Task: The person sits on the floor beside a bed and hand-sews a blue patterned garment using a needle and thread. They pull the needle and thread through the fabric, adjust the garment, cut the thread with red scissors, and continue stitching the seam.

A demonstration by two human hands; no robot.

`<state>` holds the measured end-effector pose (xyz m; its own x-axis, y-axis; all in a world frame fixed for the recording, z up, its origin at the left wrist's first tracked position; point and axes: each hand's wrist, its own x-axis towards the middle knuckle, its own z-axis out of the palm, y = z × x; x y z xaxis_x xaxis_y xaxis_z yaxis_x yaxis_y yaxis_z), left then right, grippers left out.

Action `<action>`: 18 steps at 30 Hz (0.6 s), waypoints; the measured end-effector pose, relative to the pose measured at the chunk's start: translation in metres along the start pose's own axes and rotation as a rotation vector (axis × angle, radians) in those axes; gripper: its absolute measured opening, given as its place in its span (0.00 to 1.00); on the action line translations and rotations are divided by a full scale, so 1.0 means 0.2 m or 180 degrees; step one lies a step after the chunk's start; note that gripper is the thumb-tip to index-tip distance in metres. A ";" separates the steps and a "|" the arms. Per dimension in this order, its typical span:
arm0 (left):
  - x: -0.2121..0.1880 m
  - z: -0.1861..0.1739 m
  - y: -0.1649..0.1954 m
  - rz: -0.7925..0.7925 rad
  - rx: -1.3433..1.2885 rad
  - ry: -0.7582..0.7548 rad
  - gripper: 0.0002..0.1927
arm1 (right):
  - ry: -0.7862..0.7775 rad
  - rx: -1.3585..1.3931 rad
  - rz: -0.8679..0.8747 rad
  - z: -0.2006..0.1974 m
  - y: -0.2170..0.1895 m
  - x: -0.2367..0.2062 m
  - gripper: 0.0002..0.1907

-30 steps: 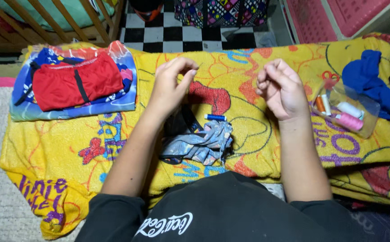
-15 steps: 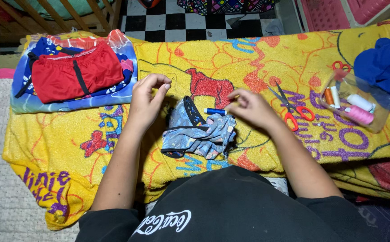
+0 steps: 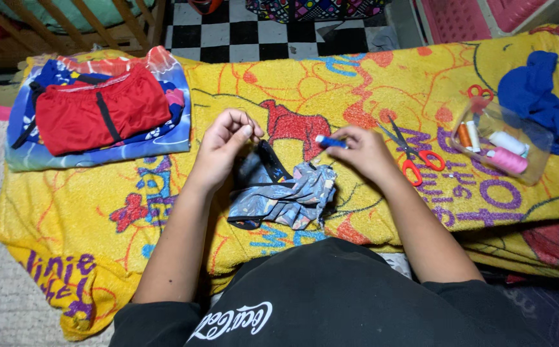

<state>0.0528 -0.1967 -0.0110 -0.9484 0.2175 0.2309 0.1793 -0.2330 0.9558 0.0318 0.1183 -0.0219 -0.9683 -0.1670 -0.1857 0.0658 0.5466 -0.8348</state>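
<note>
Both hands (image 3: 228, 144) lowered; spool (image 3: 329, 141) lies crosswise.

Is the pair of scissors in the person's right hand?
No, the scissors lie on the yellow blanket beside the right hand, which holds a small blue spool.

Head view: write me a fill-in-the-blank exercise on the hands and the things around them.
1. The right hand pinches a small ____ spool of thread.
2. The patterned grey-blue garment lies ____ the two hands.
3. The red-handled scissors lie on the ____ blanket.
4. The red garment lies beyond the ____ hand.

Missing words: blue; between; yellow; left
</note>
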 end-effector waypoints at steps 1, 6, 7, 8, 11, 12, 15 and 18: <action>0.00 0.01 -0.01 -0.0007 0.0054 0.0025 0.01 | 0.0101 0.0333 -0.0082 -0.03 0.00 -0.01 0.15; -0.02 0.05 0.02 0.0160 0.0352 0.0179 0.02 | 0.0311 0.0347 -0.0147 -0.21 0.05 -0.05 0.20; -0.02 0.05 0.04 0.0166 0.0436 0.0188 0.03 | 0.0249 0.0378 -0.0214 -0.25 0.07 -0.05 0.24; -0.03 0.06 0.06 0.0169 0.0522 0.0202 0.03 | 0.0182 0.0412 -0.0281 -0.29 0.09 -0.05 0.27; -0.06 0.08 0.14 0.0361 0.1068 0.0112 0.02 | 0.0032 0.0835 -0.0415 -0.36 0.12 -0.03 0.24; -0.08 0.08 0.17 0.0353 0.1282 0.0144 0.02 | -0.0049 0.0847 -0.0371 -0.36 0.13 -0.03 0.24; -0.10 0.10 0.22 0.0486 0.1906 0.0242 0.02 | -0.0303 0.0713 -0.0153 -0.35 0.14 -0.02 0.25; -0.11 0.09 0.26 0.0819 0.2437 0.0356 0.02 | -0.0392 0.0310 0.0169 -0.24 0.13 -0.02 0.20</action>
<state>0.0875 -0.1956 0.0364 -0.8663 0.1400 0.4795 0.4859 0.4585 0.7441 0.0255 0.1728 -0.0172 -0.9264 -0.2426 -0.2878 0.1448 0.4761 -0.8674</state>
